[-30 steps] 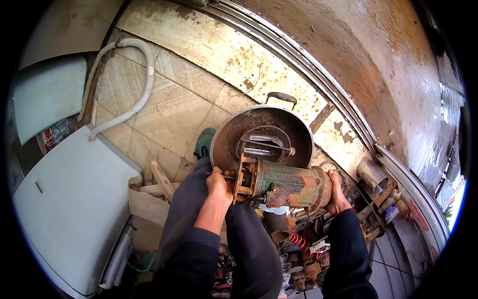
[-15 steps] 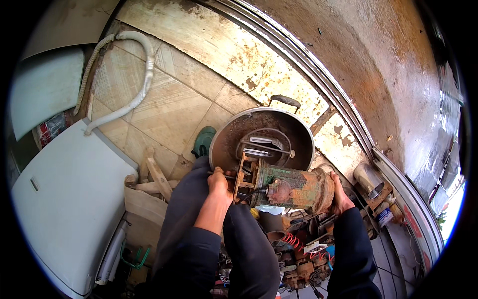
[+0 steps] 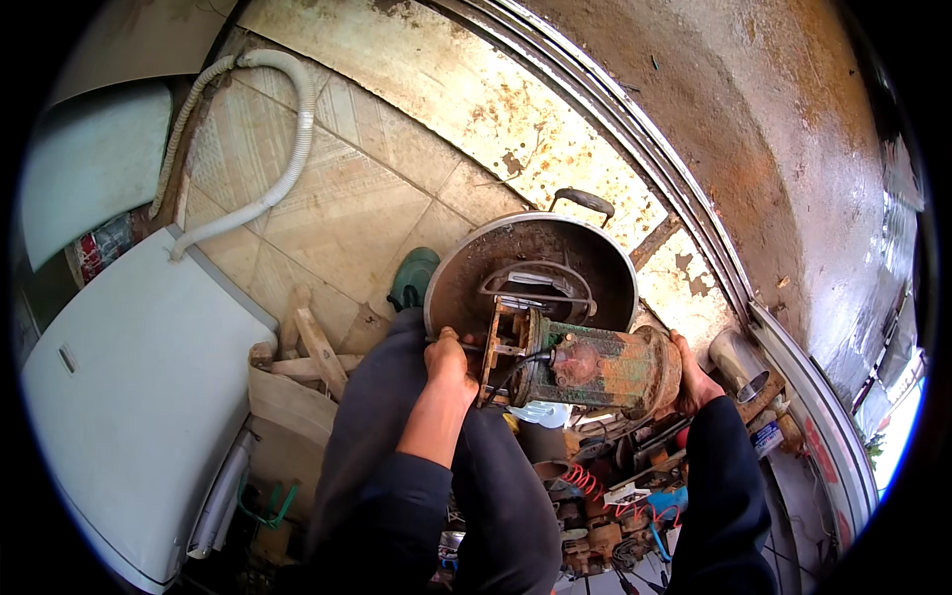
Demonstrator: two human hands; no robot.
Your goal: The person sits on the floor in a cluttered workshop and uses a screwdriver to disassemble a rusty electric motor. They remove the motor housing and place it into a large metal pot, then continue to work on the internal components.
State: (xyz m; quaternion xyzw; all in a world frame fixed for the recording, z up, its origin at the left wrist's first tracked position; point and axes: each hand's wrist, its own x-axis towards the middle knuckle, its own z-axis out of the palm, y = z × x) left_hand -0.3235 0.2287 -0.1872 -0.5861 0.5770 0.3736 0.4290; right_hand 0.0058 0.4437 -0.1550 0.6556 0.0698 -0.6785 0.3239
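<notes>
A rusty green electric motor [image 3: 605, 367] lies sideways between my two hands, over the near rim of a large metal pot [image 3: 446, 268]. At its left end is an open rusty bracket, where my left hand [image 3: 451, 365] is closed round the shaft. My right hand [image 3: 696, 377] cups the rounded right end, its fingers partly hidden behind the motor. A black cable [image 3: 516, 377] runs out of the round box on the motor's side. Inside the dirty pot sits a metal frame with a ring [image 3: 540, 283], partly covered by the motor.
A white appliance [image 3: 139, 397] with a grey hose [image 3: 297, 129] stands on the left. Wooden pieces [image 3: 317, 342] lie beside my leg. Below the motor are several tools and parts with a red coiled cord [image 3: 583, 481]. A metal cylinder [image 3: 739, 362] stands by the door track on the right.
Both hands and the motor have shifted slightly to the right in the picture. The pot and surroundings have also shifted a little, so the view itself has moved. Both grips remain.
</notes>
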